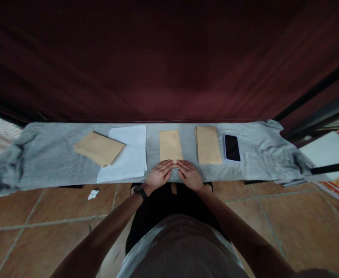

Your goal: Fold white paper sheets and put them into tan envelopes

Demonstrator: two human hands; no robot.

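Observation:
A brown paper envelope (171, 144) with small red print near its far end lies in front of me on a grey cloth. Across its near end rest my left hand (159, 174) and my right hand (190, 174). The fingers of both are stretched out and flat, with fingertips nearly meeting at the middle. They cover most of the envelope's near edge, and my thumbs are hard to make out. A dark band circles my left wrist.
Left of me, more brown envelopes (101, 148) lie partly over white paper sheets (131, 150). To the right are stacked envelopes (209, 145) and a phone (232, 148). Grey cloth (50, 154) covers the narrow bench against a dark red surface (169, 69). Crumpled white paper (93, 194) lies on the tiled floor.

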